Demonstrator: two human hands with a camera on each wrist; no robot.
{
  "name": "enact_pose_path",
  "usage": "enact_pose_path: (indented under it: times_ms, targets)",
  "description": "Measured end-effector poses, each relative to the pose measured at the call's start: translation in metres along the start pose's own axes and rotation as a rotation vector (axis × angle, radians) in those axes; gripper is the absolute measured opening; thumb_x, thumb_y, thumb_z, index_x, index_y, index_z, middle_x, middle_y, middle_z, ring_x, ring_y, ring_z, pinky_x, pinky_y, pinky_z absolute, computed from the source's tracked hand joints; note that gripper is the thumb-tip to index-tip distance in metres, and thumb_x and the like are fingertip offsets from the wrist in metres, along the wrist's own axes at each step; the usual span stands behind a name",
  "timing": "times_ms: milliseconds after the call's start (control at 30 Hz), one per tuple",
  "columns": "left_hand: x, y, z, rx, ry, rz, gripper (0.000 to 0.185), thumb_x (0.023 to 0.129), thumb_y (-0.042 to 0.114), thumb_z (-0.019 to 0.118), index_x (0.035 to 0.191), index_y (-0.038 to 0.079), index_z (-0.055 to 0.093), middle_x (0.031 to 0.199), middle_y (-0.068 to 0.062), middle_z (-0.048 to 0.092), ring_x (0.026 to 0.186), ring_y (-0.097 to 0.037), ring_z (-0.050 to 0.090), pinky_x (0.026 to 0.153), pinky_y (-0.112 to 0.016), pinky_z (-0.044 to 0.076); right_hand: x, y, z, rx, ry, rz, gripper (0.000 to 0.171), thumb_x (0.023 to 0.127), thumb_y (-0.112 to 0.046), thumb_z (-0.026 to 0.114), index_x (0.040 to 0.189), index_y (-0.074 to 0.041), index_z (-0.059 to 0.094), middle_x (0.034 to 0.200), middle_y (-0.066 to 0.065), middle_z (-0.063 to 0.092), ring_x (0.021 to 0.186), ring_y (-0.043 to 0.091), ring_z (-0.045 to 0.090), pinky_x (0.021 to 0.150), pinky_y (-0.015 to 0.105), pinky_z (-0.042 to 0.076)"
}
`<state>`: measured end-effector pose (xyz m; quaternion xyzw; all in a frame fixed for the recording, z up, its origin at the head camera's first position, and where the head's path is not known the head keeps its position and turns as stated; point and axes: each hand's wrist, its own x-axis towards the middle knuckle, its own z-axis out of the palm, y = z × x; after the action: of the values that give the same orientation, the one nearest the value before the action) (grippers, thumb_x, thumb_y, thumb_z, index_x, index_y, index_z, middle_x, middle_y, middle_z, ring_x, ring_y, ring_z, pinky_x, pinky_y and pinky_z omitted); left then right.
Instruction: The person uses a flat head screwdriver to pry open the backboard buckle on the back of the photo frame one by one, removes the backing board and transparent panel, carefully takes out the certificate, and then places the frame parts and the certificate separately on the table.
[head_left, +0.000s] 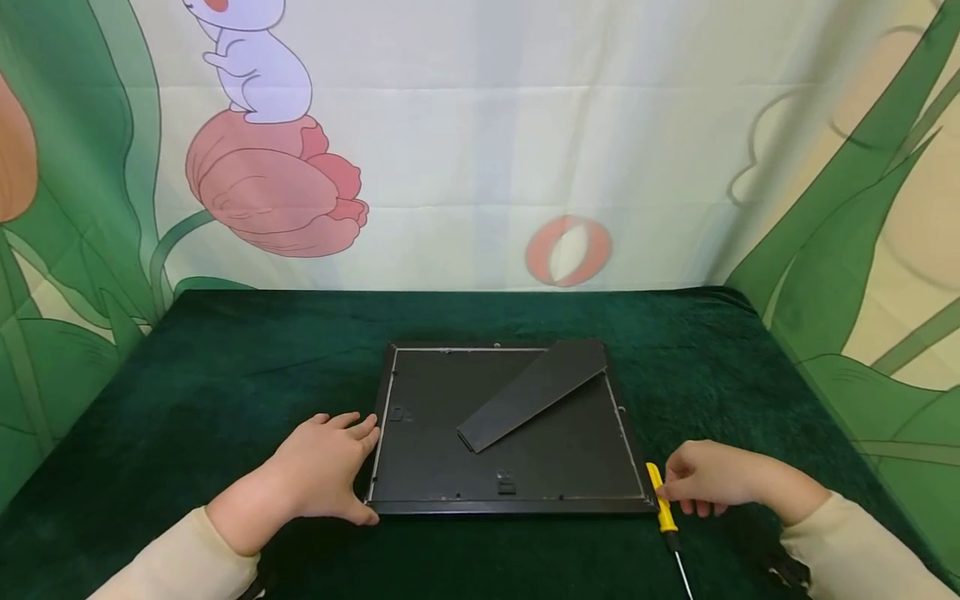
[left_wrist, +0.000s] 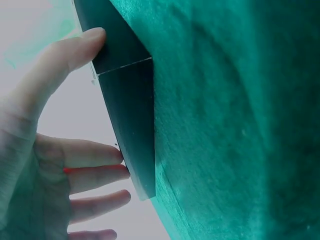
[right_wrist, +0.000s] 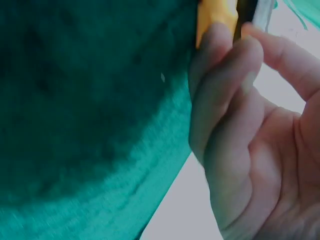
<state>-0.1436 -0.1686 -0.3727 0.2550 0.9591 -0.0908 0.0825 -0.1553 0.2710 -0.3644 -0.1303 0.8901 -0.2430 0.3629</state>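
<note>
A black picture frame point(head_left: 427, 467) lies back side up on the dark green cloth, its folded stand point(head_left: 536, 392) slanting across the backing. My left hand point(head_left: 322, 467) rests at the frame's left edge, fingers spread. In the left wrist view, the thumb point(left_wrist: 92, 42) touches the frame near its corner, and the fingertips meet its side. By the frame's lower right corner lies a screwdriver point(head_left: 667, 518) with a yellow handle and a thin metal shaft. My right hand point(head_left: 705, 477) pinches that handle with curled fingers; the right wrist view shows only part of the yellow handle point(right_wrist: 212, 12).
Dark green velvety cloth point(head_left: 262, 358) covers the table. A printed curtain point(head_left: 450, 150) with a white rabbit, flowers and leaves hangs behind it and along both sides. Small metal tabs and hanging rings sit around the frame's edge.
</note>
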Motion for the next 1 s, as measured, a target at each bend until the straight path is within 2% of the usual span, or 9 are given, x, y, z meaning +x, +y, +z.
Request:
enact_pose_path:
  times_ms: [167,267,533,633,733,867,933,1000]
  targets:
    - [-0.001,0.002,-0.001,-0.033,-0.012,-0.009,0.098,0.047,0.072,0.058,0.121,0.010,0.048,0.126,-0.005,0.042,0.113,-0.028,0.038,0.088,-0.050,0.030,0.004,-0.004,0.008,-0.029,0.048,0.097,0.026,0.082,-0.027,0.053,0.066,-0.008,0.058,0.059,0.003,0.056,0.050,0.015,0.052,0.045,0.028,0.044]
    - [-0.001,0.002,-0.001,-0.053,-0.027,-0.019,0.098,0.047,0.071,0.060,0.122,0.010,0.046,0.127,-0.006,0.040,0.114,-0.028,0.037,0.088,-0.049,0.029,0.006,-0.007,0.011,-0.053,0.077,0.125,0.024,0.081,-0.023,0.053,0.064,-0.008,0.058,0.057,0.003,0.056,0.049,0.014,0.052,0.044,0.027,0.044]
    - [-0.001,0.001,0.001,-0.099,-0.036,-0.021,0.099,0.047,0.069,0.062,0.123,0.009,0.045,0.129,-0.007,0.038,0.113,-0.028,0.038,0.089,-0.049,0.029,0.010,-0.011,0.014,-0.175,0.202,0.154,0.022,0.077,-0.019,0.056,0.058,-0.008,0.056,0.048,0.002,0.053,0.041,0.013,0.050,0.041,0.025,0.043]
    - [0.000,0.001,0.002,-0.111,-0.034,-0.018,0.099,0.047,0.068,0.063,0.124,0.009,0.045,0.129,-0.007,0.038,0.113,-0.028,0.039,0.089,-0.048,0.030,0.009,-0.011,0.006,-0.166,0.231,0.139,0.021,0.077,-0.021,0.058,0.061,-0.008,0.055,0.049,0.002,0.053,0.042,0.013,0.050,0.042,0.025,0.043]
    - [0.002,0.001,0.001,-0.122,-0.032,-0.013,0.099,0.046,0.068,0.063,0.124,0.009,0.044,0.129,-0.007,0.038,0.113,-0.028,0.038,0.088,-0.048,0.030,0.002,-0.011,-0.013,-0.071,0.313,0.057,0.022,0.079,-0.025,0.056,0.071,-0.005,0.054,0.057,0.003,0.054,0.049,0.014,0.052,0.047,0.026,0.045]
    - [0.002,0.000,0.001,-0.129,-0.033,-0.010,0.100,0.046,0.069,0.062,0.124,0.009,0.045,0.129,-0.006,0.038,0.114,-0.028,0.037,0.089,-0.049,0.029,-0.002,-0.013,-0.038,0.171,0.474,-0.125,0.036,0.083,-0.030,0.052,0.096,0.003,0.046,0.075,0.011,0.056,0.063,0.021,0.057,0.057,0.030,0.048]
    - [0.001,-0.002,0.001,-0.136,-0.038,-0.014,0.100,0.045,0.070,0.062,0.123,0.010,0.045,0.129,-0.006,0.038,0.115,-0.028,0.035,0.089,-0.049,0.028,0.003,-0.017,-0.042,0.331,0.500,-0.206,0.040,0.084,-0.029,0.051,0.104,0.004,0.039,0.086,0.017,0.055,0.071,0.026,0.058,0.063,0.032,0.049]
    - [0.000,-0.004,0.001,-0.149,-0.041,-0.013,0.099,0.045,0.070,0.061,0.123,0.011,0.046,0.129,-0.006,0.038,0.116,-0.028,0.034,0.090,-0.048,0.028,0.011,-0.024,-0.040,0.483,0.491,-0.252,0.039,0.085,-0.025,0.051,0.107,0.004,0.034,0.096,0.022,0.051,0.079,0.030,0.058,0.068,0.034,0.047]
